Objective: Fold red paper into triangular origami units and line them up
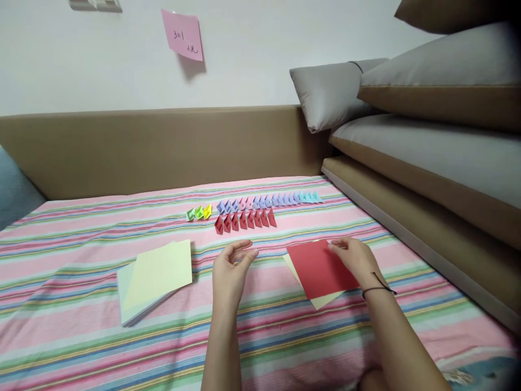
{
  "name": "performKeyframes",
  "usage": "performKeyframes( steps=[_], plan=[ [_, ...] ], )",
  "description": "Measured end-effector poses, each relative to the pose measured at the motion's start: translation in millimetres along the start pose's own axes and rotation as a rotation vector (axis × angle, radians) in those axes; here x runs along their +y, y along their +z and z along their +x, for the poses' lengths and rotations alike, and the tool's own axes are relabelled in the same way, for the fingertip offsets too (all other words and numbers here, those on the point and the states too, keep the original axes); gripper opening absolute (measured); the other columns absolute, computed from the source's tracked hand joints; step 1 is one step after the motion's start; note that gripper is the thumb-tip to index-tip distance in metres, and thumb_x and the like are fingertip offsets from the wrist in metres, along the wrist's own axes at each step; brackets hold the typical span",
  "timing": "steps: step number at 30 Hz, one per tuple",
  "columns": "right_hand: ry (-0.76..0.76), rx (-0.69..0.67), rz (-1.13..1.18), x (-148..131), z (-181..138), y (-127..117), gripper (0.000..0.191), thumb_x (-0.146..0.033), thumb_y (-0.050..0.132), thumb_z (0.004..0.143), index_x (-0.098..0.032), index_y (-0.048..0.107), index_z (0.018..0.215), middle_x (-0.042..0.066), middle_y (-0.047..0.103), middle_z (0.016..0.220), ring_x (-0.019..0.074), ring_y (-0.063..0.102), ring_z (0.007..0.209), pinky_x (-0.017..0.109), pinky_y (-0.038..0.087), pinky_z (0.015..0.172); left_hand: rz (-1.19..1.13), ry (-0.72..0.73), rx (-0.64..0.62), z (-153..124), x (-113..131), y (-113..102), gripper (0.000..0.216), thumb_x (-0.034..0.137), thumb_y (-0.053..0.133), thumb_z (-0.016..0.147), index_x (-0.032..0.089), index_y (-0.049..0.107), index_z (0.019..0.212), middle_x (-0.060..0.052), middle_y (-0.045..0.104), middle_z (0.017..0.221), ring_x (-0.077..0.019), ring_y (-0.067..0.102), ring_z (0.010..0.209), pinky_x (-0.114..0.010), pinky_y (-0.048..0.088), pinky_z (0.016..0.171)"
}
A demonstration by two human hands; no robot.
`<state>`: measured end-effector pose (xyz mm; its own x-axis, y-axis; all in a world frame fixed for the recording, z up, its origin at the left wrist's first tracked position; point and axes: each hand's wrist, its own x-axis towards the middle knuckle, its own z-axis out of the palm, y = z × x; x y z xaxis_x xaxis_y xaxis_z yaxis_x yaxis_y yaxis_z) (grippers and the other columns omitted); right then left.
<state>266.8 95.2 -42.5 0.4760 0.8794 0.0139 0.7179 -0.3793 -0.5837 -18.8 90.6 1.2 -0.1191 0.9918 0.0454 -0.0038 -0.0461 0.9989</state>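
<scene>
My right hand point(353, 259) rests on a red paper square point(317, 269), fingertips pinching its far right edge. That sheet lies on a pale yellow sheet point(323, 300) whose corner peeks out below. My left hand point(230, 271) hovers over the striped cloth point(81, 326) just left of the red sheet, fingers curled apart and holding nothing. A stack of pastel paper squares point(152, 279) lies to its left. Beyond the hands stand rows of small folded paper pieces: red ones point(244, 220), green and yellow ones point(198, 212), and purple to blue ones point(268, 201).
A brown padded ledge point(163, 146) runs along the far edge below a white wall with a pink sticky note point(182, 35). Stacked grey-and-brown cushions point(439, 130) and a grey pillow point(329, 92) fill the right side.
</scene>
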Motion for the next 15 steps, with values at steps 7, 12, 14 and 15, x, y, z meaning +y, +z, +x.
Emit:
performKeyframes(
  steps=[7, 12, 14, 15],
  plan=[
    [0.103, -0.163, -0.107, 28.2, 0.3, 6.8, 0.045, -0.028, 0.076, 0.056, -0.014, 0.066, 0.097, 0.014, 0.071, 0.096, 0.0261, 0.067, 0.082, 0.029, 0.045, 0.062, 0.067, 0.019, -0.059, 0.6, -4.8, 13.8, 0.028, 0.036, 0.074, 0.063, 0.015, 0.060, 0.078, -0.008, 0.070, 0.087, -0.0171, 0.065, 0.076, -0.027, 0.050, 0.070],
    [0.116, -0.122, -0.155, 33.9, -2.0, 1.4, 0.027, -0.020, 0.065, 0.065, -0.017, 0.067, 0.092, 0.012, 0.070, 0.094, 0.0246, 0.066, 0.085, 0.028, 0.043, 0.062, 0.318, 0.073, -0.126, -1.4, -8.7, 25.3, 0.029, 0.041, 0.071, 0.066, 0.016, 0.062, 0.079, -0.007, 0.069, 0.081, -0.0169, 0.062, 0.069, -0.028, 0.047, 0.065],
    [0.102, -0.116, -0.155, 33.4, -6.3, -3.5, 0.016, -0.020, 0.062, 0.067, -0.020, 0.067, 0.082, 0.009, 0.071, 0.087, 0.0229, 0.066, 0.080, 0.027, 0.042, 0.060, 0.429, 0.105, -0.140, -3.1, -9.9, 29.1, 0.028, 0.041, 0.070, 0.067, 0.017, 0.064, 0.079, -0.006, 0.069, 0.082, -0.0175, 0.062, 0.069, -0.028, 0.046, 0.065],
    [0.099, -0.115, -0.154, 32.7, -8.8, -6.1, 0.011, -0.020, 0.061, 0.068, -0.021, 0.067, 0.076, 0.008, 0.071, 0.082, 0.0221, 0.067, 0.076, 0.027, 0.042, 0.059, 0.462, 0.115, -0.145, -3.8, -10.7, 30.7, 0.026, 0.040, 0.069, 0.068, 0.017, 0.064, 0.078, -0.006, 0.069, 0.082, -0.0176, 0.062, 0.069, -0.029, 0.046, 0.065]
  ],
)
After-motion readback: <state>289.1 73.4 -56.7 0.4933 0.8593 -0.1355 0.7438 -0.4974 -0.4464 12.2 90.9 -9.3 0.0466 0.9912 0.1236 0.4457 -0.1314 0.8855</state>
